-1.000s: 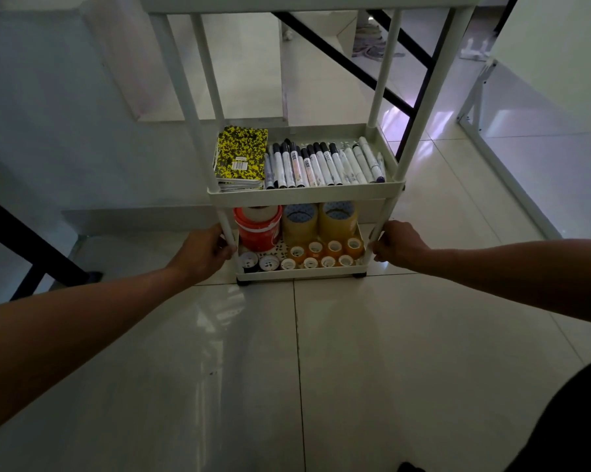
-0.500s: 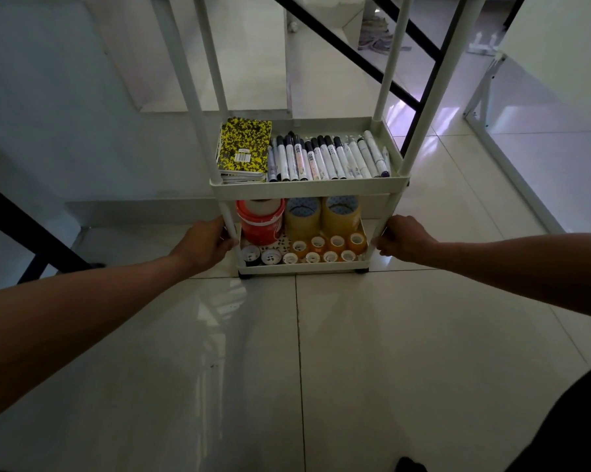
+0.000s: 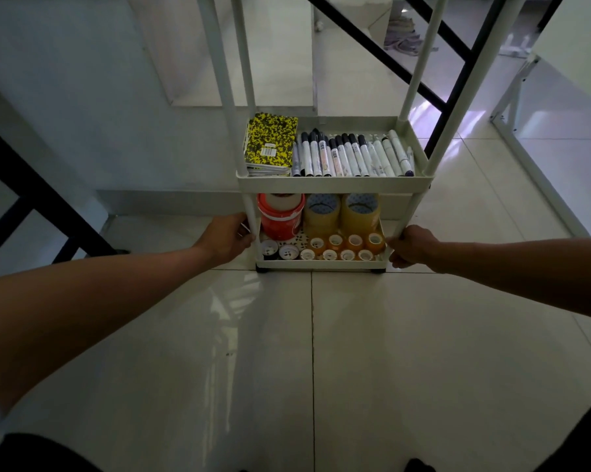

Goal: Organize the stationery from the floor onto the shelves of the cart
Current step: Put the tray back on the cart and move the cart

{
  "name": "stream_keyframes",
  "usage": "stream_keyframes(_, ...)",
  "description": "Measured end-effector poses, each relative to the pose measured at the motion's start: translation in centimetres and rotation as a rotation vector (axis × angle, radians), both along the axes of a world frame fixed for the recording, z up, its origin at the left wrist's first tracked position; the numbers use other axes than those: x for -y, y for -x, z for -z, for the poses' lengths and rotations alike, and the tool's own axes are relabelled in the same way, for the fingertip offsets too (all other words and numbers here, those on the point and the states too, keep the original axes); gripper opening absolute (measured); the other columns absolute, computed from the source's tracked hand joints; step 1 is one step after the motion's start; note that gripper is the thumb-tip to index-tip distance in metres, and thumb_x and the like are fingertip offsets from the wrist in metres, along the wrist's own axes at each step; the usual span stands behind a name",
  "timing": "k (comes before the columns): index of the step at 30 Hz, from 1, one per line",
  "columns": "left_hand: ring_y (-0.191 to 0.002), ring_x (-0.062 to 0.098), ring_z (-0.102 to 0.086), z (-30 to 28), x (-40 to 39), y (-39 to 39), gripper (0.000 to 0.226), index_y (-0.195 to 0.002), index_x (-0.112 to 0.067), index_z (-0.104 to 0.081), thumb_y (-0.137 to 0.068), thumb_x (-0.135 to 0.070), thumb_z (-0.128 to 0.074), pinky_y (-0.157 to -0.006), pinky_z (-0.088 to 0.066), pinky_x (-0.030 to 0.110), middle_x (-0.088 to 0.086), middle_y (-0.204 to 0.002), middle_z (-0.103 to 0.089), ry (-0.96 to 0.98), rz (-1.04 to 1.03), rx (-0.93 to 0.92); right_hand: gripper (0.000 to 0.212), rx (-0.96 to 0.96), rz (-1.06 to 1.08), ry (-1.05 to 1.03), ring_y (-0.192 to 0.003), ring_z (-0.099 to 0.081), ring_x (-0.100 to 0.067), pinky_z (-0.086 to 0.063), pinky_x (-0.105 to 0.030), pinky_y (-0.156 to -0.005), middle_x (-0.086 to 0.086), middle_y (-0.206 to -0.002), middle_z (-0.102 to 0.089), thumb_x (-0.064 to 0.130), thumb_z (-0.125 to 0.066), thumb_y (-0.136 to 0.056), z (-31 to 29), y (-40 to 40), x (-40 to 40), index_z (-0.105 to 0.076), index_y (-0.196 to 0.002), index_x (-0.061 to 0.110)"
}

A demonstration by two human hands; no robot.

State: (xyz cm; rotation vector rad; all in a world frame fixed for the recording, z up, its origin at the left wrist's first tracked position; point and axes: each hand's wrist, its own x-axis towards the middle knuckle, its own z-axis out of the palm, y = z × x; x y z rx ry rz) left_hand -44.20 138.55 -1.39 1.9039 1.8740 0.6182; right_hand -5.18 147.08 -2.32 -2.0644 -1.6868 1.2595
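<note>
A white cart [image 3: 335, 185] stands on the tiled floor ahead of me. Its middle shelf holds a stack of yellow-black notebooks [image 3: 270, 141] and a row of several markers [image 3: 352, 155]. The bottom shelf carries a red-and-white tape roll [image 3: 280, 216], two big tan tape rolls [image 3: 341, 209] and several small tape rolls [image 3: 341, 248]. My left hand [image 3: 227, 238] grips the cart's front left post just above the bottom shelf. My right hand [image 3: 411, 245] grips the front right post at the same height.
A white wall and a step lie behind the cart. Black slanted bars [image 3: 433, 56] cross behind it, and another black frame [image 3: 38, 199] stands at the left. A white frame leg [image 3: 512, 97] stands at the right. Bare floor tiles [image 3: 311, 352] stretch toward me.
The cart sits a little farther from me and more to the right in view than a second ago. Both hands keep their grip on the front posts.
</note>
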Motion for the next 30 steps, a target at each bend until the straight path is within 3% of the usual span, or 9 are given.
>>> stream_keyframes(4, -0.073, 0.02, -0.072, 0.3, 0.1, 0.0, 0.012, -0.101, -0.007, -0.068, -0.092, -0.016, -0.069, -0.076, -0.058, 0.036, 0.006, -0.079, -0.075, -0.001, -0.018, 0.01, 0.023, -0.025, 0.028, 0.017, -0.073, -0.073, -0.023, -0.059, -0.028, -0.056, -0.014, -0.091, -0.072, 0.03, -0.057, -0.099, 0.4, -0.1, 0.1, -0.059, -0.102, 0.006)
stream_keyframes(9, -0.077, 0.025, -0.072, 0.2, 0.0, -0.3, 0.016, -0.1, -0.003, -0.066, -0.093, -0.018, -0.069, -0.077, -0.057, 0.038, 0.009, -0.083, -0.074, -0.013, -0.011, 0.02, 0.024, 0.055, 0.002, -0.049, -0.07, -0.071, -0.02, -0.054, -0.024, -0.051, -0.012, -0.096, -0.07, 0.031, -0.054, -0.101, 0.2, 0.0, 0.3, -0.057, -0.105, 0.007)
stream_keyframes(12, -0.083, 0.027, -0.072, 0.5, -0.1, -0.2, 0.024, -0.105, -0.001, -0.066, -0.095, -0.023, -0.067, -0.082, -0.056, 0.041, 0.011, -0.089, -0.075, 0.04, -0.011, -0.025, 0.044, 0.078, -0.015, 0.126, -0.067, -0.073, -0.027, -0.06, -0.032, -0.056, -0.018, -0.083, -0.074, 0.04, -0.05, -0.102, 0.1, 0.8, 0.9, -0.061, -0.102, -0.003)
stream_keyframes(14, -0.096, 0.029, -0.07, 1.1, 0.2, -0.1, 0.035, -0.113, -0.002, -0.063, -0.096, -0.032, -0.064, -0.087, -0.054, 0.039, 0.012, -0.101, -0.074, 0.122, -0.031, -0.106, 0.049, 0.11, -0.086, 0.185, -0.064, -0.074, -0.026, -0.059, -0.031, -0.053, -0.017, -0.077, -0.074, 0.046, -0.049, -0.101, 0.3, 1.5, 1.9, -0.062, -0.099, -0.001)
stream_keyframes(17, -0.1, 0.026, -0.069, 2.5, 2.0, 0.4, 0.045, -0.122, -0.005, -0.056, -0.094, -0.038, -0.066, -0.087, -0.054, 0.035, 0.009, -0.109, -0.073, 0.229, -0.02, -0.141, 0.039, 0.141, -0.215, 0.071, -0.065, -0.073, -0.021, -0.057, -0.027, -0.052, -0.012, -0.081, -0.074, 0.042, -0.05, -0.101, 1.2, 2.9, 3.3, -0.061, -0.097, 0.005)
stream_keyframes(23, -0.095, 0.022, -0.069, 4.9, 4.3, 2.1, 0.04, -0.122, -0.009, -0.058, -0.093, -0.036, -0.066, -0.083, -0.055, 0.031, 0.007, -0.111, -0.072, 0.287, 0.07, -0.174, 0.016, 0.07, -0.44, -0.137, -0.07, -0.071, -0.017, -0.053, -0.021, -0.054, -0.012, -0.088, -0.073, 0.018, -0.054, -0.1, 1.8, 7.9, 4.2, -0.065, -0.097, 0.006)
stream_keyframes(26, -0.095, 0.022, -0.069, 5.4, 4.2, 2.6, 0.038, -0.123, -0.009, -0.058, -0.095, -0.033, -0.064, -0.084, -0.054, 0.031, 0.007, -0.113, -0.072, 0.314, 0.08, -0.163, 0.008, 0.084, -0.597, -0.232, -0.076, -0.071, -0.017, -0.06, -0.03, -0.063, -0.005, -0.085, -0.071, 0.013, -0.058, -0.096, 2.3, 10.7, 4.8, -0.065, -0.093, 0.014)
stream_keyframes(28, -0.096, 0.022, -0.069, 5.7, 4.2, 2.8, 0.036, -0.122, -0.009, -0.059, -0.095, -0.032, -0.064, -0.084, -0.055, 0.031, 0.008, -0.113, -0.072, 0.309, 0.06, -0.132, 0.008, 0.071, -0.658, -0.265, -0.076, -0.069, -0.018, -0.06, -0.037, -0.069, -0.001, -0.082, -0.07, 0.016, -0.058, -0.093, 3.0, 12.3, 5.2, -0.065, -0.089, 0.019)
stream_keyframes(30, -0.096, 0.022, -0.069, 6.5, 4.1, 3.0, 0.033, -0.12, -0.009, -0.061, -0.096, -0.031, -0.063, -0.084, -0.055, 0.031, 0.009, -0.113, -0.071, 0.305, 0.035, -0.089, 0.006, 0.151, -0.75, -0.36, -0.072, -0.064, -0.009, -0.053, -0.032, -0.069, 0.008, -0.078, -0.067, 0.028, -0.058, -0.092, 3.5, 13.8, 5.3, -0.063, -0.088, 0.028)
